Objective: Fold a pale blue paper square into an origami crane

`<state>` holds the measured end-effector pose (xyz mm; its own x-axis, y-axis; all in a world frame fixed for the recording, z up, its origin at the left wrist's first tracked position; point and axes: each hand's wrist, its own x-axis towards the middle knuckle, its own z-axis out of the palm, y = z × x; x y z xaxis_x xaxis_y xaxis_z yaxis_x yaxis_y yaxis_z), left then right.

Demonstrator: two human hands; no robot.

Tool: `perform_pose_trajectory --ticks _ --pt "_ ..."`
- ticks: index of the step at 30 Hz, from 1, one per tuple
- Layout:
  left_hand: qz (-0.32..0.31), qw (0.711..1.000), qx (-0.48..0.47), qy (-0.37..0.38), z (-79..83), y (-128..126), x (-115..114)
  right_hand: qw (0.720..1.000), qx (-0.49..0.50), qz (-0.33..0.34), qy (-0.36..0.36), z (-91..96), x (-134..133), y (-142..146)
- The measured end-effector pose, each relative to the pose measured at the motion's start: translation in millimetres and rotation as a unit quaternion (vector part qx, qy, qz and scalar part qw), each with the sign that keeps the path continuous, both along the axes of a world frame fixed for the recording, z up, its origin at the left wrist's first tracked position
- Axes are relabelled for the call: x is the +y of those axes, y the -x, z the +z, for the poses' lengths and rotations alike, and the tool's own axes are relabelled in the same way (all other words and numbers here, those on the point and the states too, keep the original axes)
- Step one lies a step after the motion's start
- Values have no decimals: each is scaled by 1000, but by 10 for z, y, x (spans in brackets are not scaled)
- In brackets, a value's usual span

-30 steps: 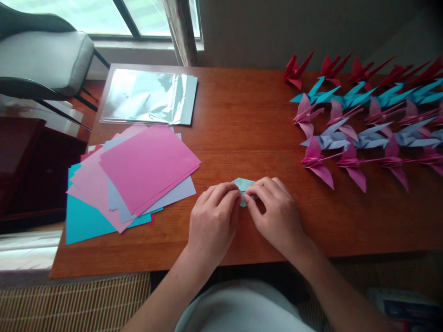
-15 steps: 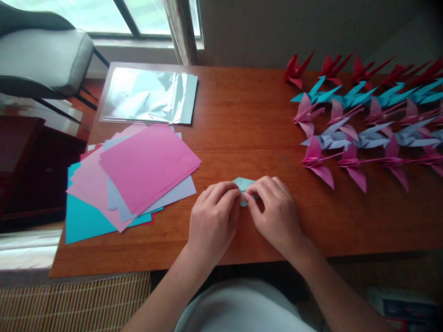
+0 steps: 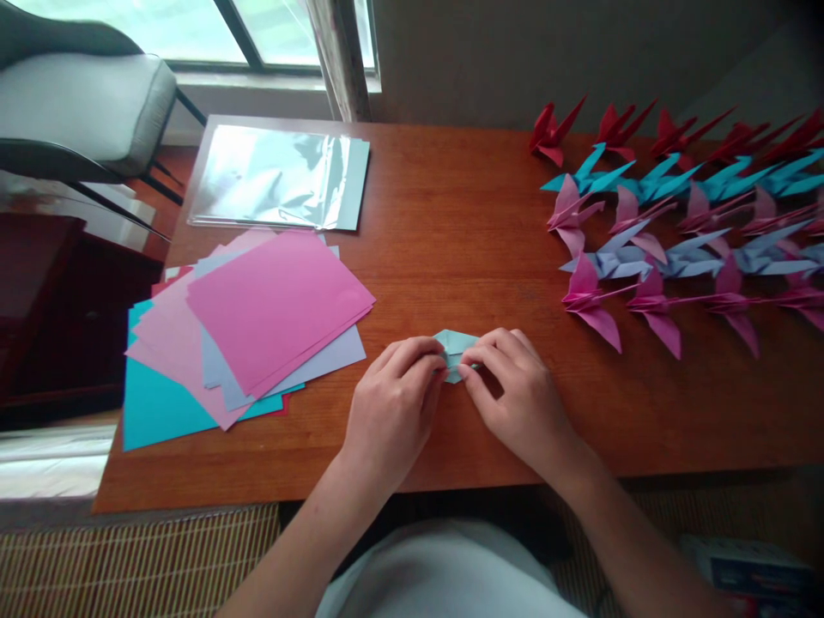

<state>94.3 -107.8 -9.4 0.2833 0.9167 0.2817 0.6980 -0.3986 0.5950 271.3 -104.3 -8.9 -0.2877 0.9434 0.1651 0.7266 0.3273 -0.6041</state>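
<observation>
A small folded piece of pale green origami paper [image 3: 456,343] is held low over the front of the wooden table, between both hands. My left hand [image 3: 397,396] pinches its left side, thumb and fingers closed on the edge. My right hand [image 3: 511,386] has its thumb and fingertips closed on the right side. Creased flaps show in the gap between the hands, while the fingertips cover both ends of the paper.
Loose coloured sheets [image 3: 280,300] lie fanned out at the left, below a clear packet of pale green paper [image 3: 276,178]. Rows of folded paper cranes [image 3: 589,300] in several colours stand on the right. The table's front edge [image 3: 463,487] runs close to my body.
My hands have drawn slightly apart, so more of the folded paper's middle shows between the fingertips. The sheets, packet and cranes stay in place.
</observation>
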Motion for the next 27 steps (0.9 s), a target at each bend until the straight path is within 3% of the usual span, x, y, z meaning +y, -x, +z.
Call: perform_pose_trajectory --ticks 18,27 --pt "15 999 38 7 38 -70 3 995 -90 -40 25 37 29 131" --pt "27 999 44 2 31 -89 7 993 -90 -66 29 52 18 173"
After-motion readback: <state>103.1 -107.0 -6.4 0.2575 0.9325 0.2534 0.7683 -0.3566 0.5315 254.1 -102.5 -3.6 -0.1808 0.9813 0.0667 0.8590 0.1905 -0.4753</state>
